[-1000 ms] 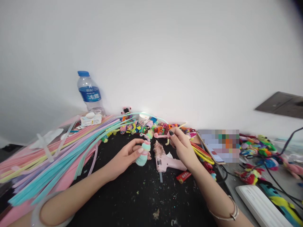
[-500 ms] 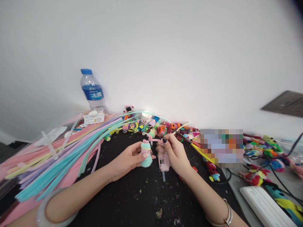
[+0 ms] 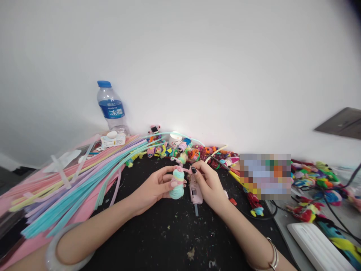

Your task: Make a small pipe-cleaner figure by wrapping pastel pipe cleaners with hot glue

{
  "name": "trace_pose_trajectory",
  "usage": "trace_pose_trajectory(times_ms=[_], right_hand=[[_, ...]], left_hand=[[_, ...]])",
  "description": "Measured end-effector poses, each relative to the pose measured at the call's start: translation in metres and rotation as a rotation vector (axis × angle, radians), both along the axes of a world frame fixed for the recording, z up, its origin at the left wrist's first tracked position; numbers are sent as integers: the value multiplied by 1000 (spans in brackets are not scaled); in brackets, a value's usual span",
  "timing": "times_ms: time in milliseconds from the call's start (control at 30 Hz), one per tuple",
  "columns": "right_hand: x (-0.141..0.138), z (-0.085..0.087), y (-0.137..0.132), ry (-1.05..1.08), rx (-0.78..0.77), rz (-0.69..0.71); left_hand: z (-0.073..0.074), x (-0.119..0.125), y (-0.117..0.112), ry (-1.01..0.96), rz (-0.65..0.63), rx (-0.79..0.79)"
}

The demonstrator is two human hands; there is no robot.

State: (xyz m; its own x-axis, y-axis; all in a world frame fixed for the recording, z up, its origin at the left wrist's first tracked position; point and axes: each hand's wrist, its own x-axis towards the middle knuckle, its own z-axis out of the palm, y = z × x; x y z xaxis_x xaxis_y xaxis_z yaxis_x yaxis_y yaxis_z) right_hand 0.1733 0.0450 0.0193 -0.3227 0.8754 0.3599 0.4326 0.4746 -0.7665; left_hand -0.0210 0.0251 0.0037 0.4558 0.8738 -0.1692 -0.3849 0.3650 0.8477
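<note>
Between the thumb and fingers of my left hand (image 3: 156,188) is a small mint-green pipe-cleaner figure (image 3: 176,192) with a pink and yellow band and a pink top. My right hand (image 3: 208,184) is closed in a pinch on the end of a pink pipe-cleaner piece (image 3: 186,170), which reaches toward the top of the figure; whether the two touch I cannot tell. Just under the right fingers a pink glue gun (image 3: 195,194) lies on the black mat (image 3: 158,233), a clear glue stick (image 3: 196,210) poking out of its near end. The right hand hides part of the gun.
Bundles of pastel pipe cleaners (image 3: 70,188) spread over the left side. A water bottle (image 3: 111,109) and a white paper cup (image 3: 175,140) stand near the wall. Several colourful pipe-cleaner figures (image 3: 194,153) line the back. A white power strip (image 3: 316,244) and cables lie at right.
My left hand has brought the figure slightly right and turned it, showing more of its pink parts. The gap between the figure and the pink piece in my right hand has narrowed.
</note>
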Motion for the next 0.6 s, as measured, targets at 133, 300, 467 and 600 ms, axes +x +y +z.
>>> trace_pose_trajectory(times_ms=[133,300,467,600], right_hand=[[-3,3,-1,84,17,46],[-6,5,-4,158,-58,28],[-8,5,-6,210,-113,13],[-9,7,-6,244,-166,10]], left_hand=[[3,1,1,2,2,-6],[5,2,1,23,22,-3],[3,2,1,41,56,7],[1,2,2,87,73,30]])
